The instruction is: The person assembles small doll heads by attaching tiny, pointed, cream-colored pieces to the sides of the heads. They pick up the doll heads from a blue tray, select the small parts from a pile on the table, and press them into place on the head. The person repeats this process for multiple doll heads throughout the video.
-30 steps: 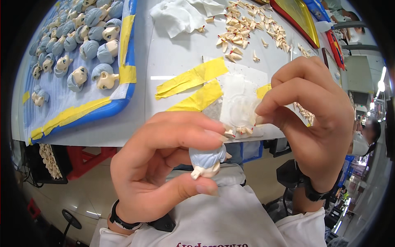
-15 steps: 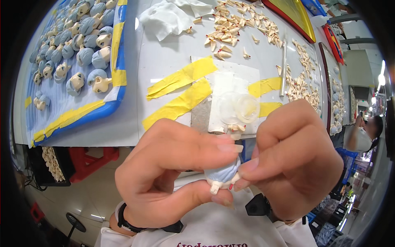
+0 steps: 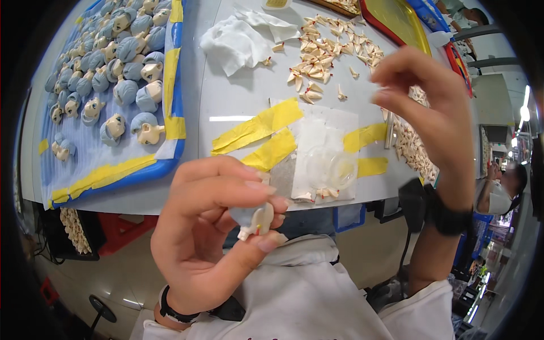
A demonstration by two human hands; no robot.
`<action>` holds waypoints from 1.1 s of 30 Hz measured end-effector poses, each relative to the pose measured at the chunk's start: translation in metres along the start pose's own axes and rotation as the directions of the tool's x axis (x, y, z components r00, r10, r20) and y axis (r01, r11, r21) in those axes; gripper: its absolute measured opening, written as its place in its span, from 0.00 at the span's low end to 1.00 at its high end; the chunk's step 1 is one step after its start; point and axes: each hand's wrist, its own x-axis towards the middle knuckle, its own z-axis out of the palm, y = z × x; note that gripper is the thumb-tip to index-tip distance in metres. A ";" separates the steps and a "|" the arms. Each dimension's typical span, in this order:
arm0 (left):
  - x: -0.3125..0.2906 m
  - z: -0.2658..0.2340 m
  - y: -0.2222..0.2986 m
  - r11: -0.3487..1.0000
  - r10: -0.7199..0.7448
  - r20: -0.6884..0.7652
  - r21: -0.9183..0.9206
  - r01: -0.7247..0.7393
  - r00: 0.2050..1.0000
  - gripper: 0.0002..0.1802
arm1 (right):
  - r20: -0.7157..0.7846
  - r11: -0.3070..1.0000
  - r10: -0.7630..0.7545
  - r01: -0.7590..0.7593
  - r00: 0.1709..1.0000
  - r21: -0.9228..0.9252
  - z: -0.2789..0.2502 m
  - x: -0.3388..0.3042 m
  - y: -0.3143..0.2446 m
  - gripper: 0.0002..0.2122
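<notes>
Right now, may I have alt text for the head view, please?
The left hand pinches a small blue-haired doll head; the right hand hovers open above a table with scattered red-tipped beige pieces. At left, a blue tray holds similar heads.

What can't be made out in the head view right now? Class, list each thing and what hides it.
All in the head view:
- Most of the blue-haired figure head: covered by the left hand.
- Part of the right-hand heap of pale pieces: behind the right hand.
- Far end of the blue tray: cut off by the upper edge.
- Rest of the small container: cut off there too.
</notes>
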 end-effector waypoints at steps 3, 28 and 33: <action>-0.002 -0.002 -0.005 0.995 0.008 -0.016 -0.104 -0.010 1.000 0.21 | 0.171 0.997 -0.051 0.060 0.984 -0.044 0.014 0.015 0.021 0.06; -0.003 -0.006 0.002 0.998 -0.010 0.204 -0.052 0.021 0.979 0.16 | -0.144 0.701 0.404 -0.205 0.903 0.683 0.011 -0.087 -0.029 0.12; 0.001 -0.014 -0.008 0.990 0.134 0.311 -0.006 -0.139 0.941 0.14 | -0.306 0.894 0.244 -0.092 0.920 0.438 0.021 -0.073 -0.022 0.11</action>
